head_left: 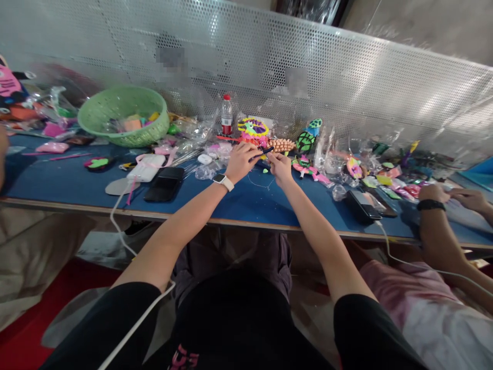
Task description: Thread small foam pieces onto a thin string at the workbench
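Observation:
A thin dark blue strip (265, 152) spans the gap between my hands above the blue tabletop. My left hand (242, 160), with a watch on its wrist, pinches one end of it. At the other end, the fingers of my right hand (280, 166) are closed, apparently on the same strip. Its exact kind is too small to make out. A fine pale thread (265, 186) hangs in a loop below my hands. Just behind them sit a colourful toy figure with a yellow-and-purple crest (253, 127) and a tan, spiky segmented piece (281, 145).
A green basket (123, 94) holds coloured pieces at left. Nearby lie a black phone (165, 185) and white power bank (146, 168). A red-capped bottle (227, 115) stands behind. At right are a dark device (364, 206) and another person's hands (433, 194). A perforated metal panel (246, 56) borders the table.

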Tool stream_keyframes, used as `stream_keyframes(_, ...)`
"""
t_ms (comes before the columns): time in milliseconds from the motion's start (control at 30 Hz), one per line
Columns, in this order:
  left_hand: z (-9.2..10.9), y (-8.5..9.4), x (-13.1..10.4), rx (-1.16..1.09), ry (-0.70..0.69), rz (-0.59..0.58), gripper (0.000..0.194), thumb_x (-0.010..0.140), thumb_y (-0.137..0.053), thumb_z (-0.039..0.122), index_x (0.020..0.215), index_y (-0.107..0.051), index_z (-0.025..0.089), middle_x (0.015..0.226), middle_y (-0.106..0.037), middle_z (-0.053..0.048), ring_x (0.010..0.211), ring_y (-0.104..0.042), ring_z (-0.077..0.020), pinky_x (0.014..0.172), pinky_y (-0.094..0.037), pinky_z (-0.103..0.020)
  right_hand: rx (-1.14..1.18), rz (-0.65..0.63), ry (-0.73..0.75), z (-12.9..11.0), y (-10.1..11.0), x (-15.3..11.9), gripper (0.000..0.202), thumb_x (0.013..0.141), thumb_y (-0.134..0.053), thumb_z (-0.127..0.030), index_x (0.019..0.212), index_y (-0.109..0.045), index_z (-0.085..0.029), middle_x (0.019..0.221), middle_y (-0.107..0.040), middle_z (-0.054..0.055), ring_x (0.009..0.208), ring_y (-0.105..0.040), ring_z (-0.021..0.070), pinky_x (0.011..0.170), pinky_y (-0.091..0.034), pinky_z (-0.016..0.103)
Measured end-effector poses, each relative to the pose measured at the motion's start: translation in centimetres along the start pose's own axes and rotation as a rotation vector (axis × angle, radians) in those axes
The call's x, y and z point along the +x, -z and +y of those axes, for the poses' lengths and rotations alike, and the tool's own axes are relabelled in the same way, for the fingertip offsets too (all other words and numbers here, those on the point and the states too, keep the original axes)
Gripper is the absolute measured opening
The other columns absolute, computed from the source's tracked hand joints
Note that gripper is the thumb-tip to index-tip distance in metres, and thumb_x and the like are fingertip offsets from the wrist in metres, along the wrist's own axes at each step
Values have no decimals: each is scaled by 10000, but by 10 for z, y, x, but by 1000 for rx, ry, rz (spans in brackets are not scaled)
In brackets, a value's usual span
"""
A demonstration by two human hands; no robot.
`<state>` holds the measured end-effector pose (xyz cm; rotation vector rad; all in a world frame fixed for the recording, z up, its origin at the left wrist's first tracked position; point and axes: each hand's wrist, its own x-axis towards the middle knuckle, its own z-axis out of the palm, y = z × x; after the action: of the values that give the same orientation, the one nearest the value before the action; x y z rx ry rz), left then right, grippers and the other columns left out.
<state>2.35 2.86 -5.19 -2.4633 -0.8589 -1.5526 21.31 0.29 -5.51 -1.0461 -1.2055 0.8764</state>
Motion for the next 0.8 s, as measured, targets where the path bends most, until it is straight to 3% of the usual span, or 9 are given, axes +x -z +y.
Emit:
stream_keyframes(100,-4,-1,0,23,-98,-66,169,1099,-662,280,1138,-825,256,1140,-786,-85,1139,-685,-272,1019,-569,-486,87,-33,-99,-5,-3,-5,555,805,-930,-623,655,-546,-251,436,-367,-105,386,-253,68,394,-214,250)
stream_keyframes(233,-9,1,1,12,-114,-90,202,1111,-644,288,1119,-842,252,1126,-791,-87,1127,-685,-266,1011,-580,-477,125,-121,-137,-9,-5,-10,559,834,-929,-593,648,-530,-249,428,-322,-118,371,-236,57,377,-227,227)
stream_keyframes(500,-4,4,3,-45,-57,-153,230,1108,-630,287,1134,-858,269,1180,-791,-100,1180,-692,-281,1076,-558,-510,38,-221,-54,-7,-4,-7,661,757,-875,-811,635,-519,-268,409,-301,-120,362,-225,65,375,-223,252)
stream_keyframes(600,-4,3,4,-109,21,-164,180,1072,-692,267,1159,-849,286,1139,-833,-76,1153,-720,-278,1097,-551,-521,-25,-182,19,-4,-2,-5,669,739,-853,-844,657,-524,-267,459,-396,-103,377,-285,69,389,-251,259)
stream_keyframes(800,-3,0,5,-489,310,-217,184,989,-816,271,1160,-820,205,1068,-862,-101,1015,-805,-250,997,-624,-449,-210,-82,371,-6,5,-5,491,834,-852,-677,745,-690,-222,704,-709,15,658,-632,152,627,-521,299)
